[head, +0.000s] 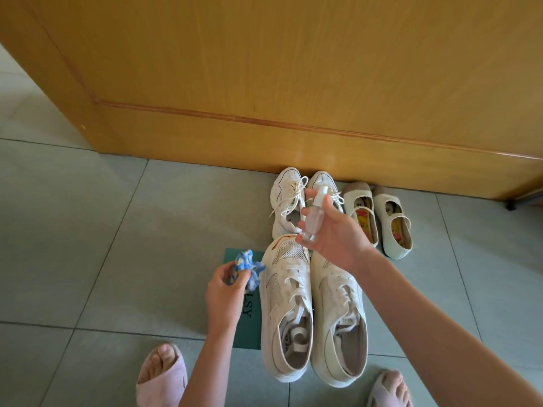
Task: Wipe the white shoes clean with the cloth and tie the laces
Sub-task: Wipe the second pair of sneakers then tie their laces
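White shoes (286, 292): pair side by side on the floor (88, 230), toes toward the door (264, 69), openings toward the person, probably set so for easy reach. No bow visible on the laces. Right hand (335, 235): arm extended over the toes, fingers wrapped round a small clear spray bottle (312, 221), held nozzle up; likely wetting before the wipe. Left hand (224, 292): low, just beside the left shoe, clutching the bunched blue cloth (245, 268), kept ready. Cloth-to-shoe contact unclear.
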Demonstrator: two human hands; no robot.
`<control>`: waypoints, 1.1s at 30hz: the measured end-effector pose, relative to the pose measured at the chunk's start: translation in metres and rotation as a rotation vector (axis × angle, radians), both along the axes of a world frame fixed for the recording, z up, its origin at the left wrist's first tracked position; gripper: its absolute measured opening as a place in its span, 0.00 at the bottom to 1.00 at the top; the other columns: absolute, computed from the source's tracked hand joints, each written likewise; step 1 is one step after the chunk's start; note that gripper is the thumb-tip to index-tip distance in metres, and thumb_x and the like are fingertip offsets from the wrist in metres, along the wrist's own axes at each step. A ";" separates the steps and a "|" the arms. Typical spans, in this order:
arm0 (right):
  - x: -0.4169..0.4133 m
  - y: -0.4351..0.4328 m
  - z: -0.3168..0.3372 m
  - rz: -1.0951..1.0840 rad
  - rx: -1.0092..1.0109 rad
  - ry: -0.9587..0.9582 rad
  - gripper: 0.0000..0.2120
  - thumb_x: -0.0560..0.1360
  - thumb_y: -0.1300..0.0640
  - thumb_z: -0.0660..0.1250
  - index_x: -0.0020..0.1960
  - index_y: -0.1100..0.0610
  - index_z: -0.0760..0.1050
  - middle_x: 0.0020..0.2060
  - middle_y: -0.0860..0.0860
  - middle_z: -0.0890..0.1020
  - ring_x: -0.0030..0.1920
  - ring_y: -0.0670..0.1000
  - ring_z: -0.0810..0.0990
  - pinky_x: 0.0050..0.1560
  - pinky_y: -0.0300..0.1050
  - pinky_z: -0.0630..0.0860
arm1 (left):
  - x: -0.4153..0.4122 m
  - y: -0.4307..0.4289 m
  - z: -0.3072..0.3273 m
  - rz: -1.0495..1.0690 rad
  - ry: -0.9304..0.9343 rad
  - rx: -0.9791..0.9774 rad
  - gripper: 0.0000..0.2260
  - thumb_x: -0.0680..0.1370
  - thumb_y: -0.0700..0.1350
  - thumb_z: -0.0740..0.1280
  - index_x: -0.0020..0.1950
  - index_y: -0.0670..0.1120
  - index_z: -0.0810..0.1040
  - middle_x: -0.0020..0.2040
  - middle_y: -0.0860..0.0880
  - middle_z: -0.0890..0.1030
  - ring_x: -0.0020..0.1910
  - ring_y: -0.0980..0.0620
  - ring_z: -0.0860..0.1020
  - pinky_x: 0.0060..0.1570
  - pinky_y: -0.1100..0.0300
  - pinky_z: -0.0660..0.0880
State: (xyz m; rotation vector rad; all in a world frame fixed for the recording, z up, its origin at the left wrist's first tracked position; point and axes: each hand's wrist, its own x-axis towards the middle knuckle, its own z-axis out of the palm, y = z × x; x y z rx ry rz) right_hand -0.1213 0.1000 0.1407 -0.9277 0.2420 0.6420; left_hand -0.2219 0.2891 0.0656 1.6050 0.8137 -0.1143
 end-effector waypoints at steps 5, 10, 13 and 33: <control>0.014 -0.015 -0.005 0.166 -0.256 -0.009 0.17 0.80 0.43 0.55 0.56 0.54 0.74 0.50 0.54 0.79 0.52 0.53 0.79 0.51 0.56 0.76 | 0.003 -0.002 0.003 0.008 0.004 -0.005 0.09 0.74 0.44 0.70 0.53 0.49 0.78 0.48 0.51 0.81 0.49 0.50 0.80 0.55 0.50 0.76; 0.030 -0.025 -0.002 0.302 -0.357 -0.076 0.19 0.76 0.44 0.57 0.59 0.55 0.73 0.43 0.53 0.75 0.44 0.53 0.77 0.53 0.61 0.77 | 0.004 -0.001 0.003 0.043 0.012 -0.007 0.10 0.74 0.44 0.70 0.55 0.47 0.78 0.50 0.48 0.82 0.50 0.49 0.80 0.54 0.51 0.77; 0.043 -0.025 0.004 0.459 -0.546 -0.066 0.26 0.74 0.33 0.54 0.51 0.56 0.75 0.36 0.49 0.74 0.36 0.49 0.72 0.44 0.47 0.73 | 0.007 0.000 0.002 0.054 0.023 -0.009 0.11 0.74 0.44 0.70 0.56 0.47 0.78 0.50 0.48 0.82 0.49 0.50 0.80 0.54 0.50 0.77; 0.071 0.033 -0.048 0.916 -1.391 -0.539 0.22 0.73 0.39 0.61 0.34 0.57 0.70 0.32 0.52 0.71 0.32 0.50 0.69 0.34 0.42 0.64 | 0.021 -0.014 0.008 0.328 -0.010 -0.154 0.08 0.76 0.42 0.67 0.55 0.46 0.76 0.52 0.44 0.81 0.48 0.49 0.80 0.56 0.50 0.76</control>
